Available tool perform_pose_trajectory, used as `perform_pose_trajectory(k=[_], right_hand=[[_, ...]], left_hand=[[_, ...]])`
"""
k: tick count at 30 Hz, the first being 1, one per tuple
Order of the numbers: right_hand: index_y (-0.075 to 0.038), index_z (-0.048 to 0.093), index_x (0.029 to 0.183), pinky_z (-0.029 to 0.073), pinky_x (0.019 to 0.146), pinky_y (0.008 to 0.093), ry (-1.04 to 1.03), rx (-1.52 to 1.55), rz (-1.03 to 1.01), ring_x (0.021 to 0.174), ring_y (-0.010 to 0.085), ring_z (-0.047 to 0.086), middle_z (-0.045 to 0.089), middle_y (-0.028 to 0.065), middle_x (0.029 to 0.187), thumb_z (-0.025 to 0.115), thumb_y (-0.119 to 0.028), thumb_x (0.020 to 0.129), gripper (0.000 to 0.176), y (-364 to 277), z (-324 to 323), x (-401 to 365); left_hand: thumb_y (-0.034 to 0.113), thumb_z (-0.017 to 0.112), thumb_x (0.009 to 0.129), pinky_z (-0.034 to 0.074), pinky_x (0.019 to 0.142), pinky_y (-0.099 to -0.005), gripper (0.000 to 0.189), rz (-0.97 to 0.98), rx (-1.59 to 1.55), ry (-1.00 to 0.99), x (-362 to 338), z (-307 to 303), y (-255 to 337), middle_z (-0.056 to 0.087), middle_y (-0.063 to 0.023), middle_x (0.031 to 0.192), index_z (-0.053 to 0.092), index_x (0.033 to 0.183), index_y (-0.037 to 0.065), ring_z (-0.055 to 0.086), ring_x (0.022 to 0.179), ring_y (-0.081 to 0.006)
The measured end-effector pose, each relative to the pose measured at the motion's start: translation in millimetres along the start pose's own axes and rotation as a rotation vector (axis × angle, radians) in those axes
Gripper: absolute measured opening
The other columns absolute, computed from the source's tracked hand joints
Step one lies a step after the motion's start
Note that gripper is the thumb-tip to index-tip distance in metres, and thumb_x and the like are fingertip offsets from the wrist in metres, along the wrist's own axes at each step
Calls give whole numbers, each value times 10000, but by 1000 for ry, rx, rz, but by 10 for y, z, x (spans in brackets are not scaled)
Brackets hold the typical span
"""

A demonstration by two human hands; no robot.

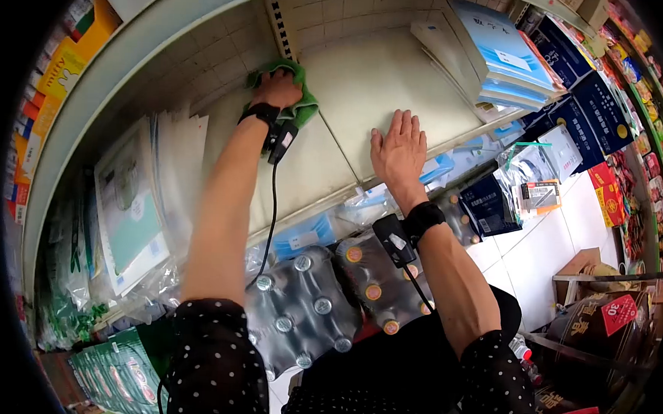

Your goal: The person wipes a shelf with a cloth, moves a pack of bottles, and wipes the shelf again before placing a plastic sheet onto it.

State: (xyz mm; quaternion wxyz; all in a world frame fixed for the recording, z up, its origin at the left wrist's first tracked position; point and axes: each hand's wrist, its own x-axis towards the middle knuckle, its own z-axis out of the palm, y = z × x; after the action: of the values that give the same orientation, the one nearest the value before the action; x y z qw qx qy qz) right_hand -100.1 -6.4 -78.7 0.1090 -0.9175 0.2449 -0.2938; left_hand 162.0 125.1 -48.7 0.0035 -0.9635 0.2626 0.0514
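My left hand [277, 90] presses a green cloth [302, 106] against the bare white shelf [366, 83], close to the slotted upright at the shelf's back wall. The cloth bunches under and around my fingers. My right hand [399, 151] lies flat on the same shelf near its front edge, fingers spread, holding nothing. Both wrists wear black bands with small devices and cables.
Stacks of blue and white packs [493, 55] fill the shelf's right part. Clear-bagged goods [132, 206] stand at the left. Shrink-wrapped bottle packs [305, 309] sit on the floor below, next to dark blue boxes [595, 107] and red price signs [619, 312].
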Motion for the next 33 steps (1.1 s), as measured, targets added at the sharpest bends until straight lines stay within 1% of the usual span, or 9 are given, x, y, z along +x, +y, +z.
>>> perform_pose_trajectory(k=[4,8,14,20,23,24,26,28,33], right_hand=[[83,417,1332,297,1061,529,17,-33,-6,1313,426,376,437,266,1383,544,-332,896,615,25,11,5],[85,436,1312,304,1057,530,-17,-44,-5,1315,432,372,434,268,1381,529,-351,901,606,-8,-21,15],[79,475,1273,307,1048,525,15,-88,-31,1296,433,387,442,269,1371,540,-345,891,574,10,47,0],[67,485,1269,313,1045,517,6,-68,-48,1291,423,394,450,269,1365,550,-356,879,580,21,18,28],[64,487,1268,318,1042,516,11,-62,-57,1292,413,398,452,265,1365,556,-365,875,587,15,-8,29],[62,486,1269,320,1040,517,2,-67,-56,1290,412,401,454,264,1364,555,-367,876,586,6,-22,55],[59,486,1272,324,1036,520,-25,-79,-41,1287,412,406,460,263,1361,553,-369,878,586,13,-22,44],[55,485,1275,328,1035,525,10,-98,-56,1282,413,414,461,264,1361,547,-371,882,583,28,17,39],[47,479,1293,324,1047,529,10,-87,-73,1284,420,417,459,269,1367,533,-379,893,587,59,31,16]], left_hand=[[309,461,948,287,1117,-533,487,161,77,-166,-451,-234,7,374,-126,1467,482,1366,60,293,1356,-399],[341,449,954,249,1116,-563,507,202,181,-146,-989,-457,184,386,-137,1458,474,1365,47,309,1362,-357],[412,361,972,227,1143,-527,555,235,1,-57,-204,162,-61,307,-114,1525,444,1388,54,260,1395,-369],[406,381,960,291,1122,-516,567,73,-178,-18,62,-36,209,297,-118,1529,406,1417,71,292,1378,-382],[387,382,962,310,1116,-513,568,63,-236,-148,-54,-215,228,286,-108,1536,367,1443,86,308,1370,-382],[387,382,969,337,1102,-500,566,59,-129,-78,-100,-166,251,289,-113,1533,362,1447,83,313,1369,-374],[377,384,981,355,1078,-496,568,185,126,-38,-81,47,157,311,-179,1504,377,1421,19,339,1346,-382],[367,368,993,319,1093,-500,589,237,148,-84,-274,43,90,319,-247,1478,377,1393,-65,342,1329,-417],[394,339,999,241,1118,-523,617,247,229,-222,-675,17,-13,357,-284,1441,388,1374,-94,334,1320,-449]])
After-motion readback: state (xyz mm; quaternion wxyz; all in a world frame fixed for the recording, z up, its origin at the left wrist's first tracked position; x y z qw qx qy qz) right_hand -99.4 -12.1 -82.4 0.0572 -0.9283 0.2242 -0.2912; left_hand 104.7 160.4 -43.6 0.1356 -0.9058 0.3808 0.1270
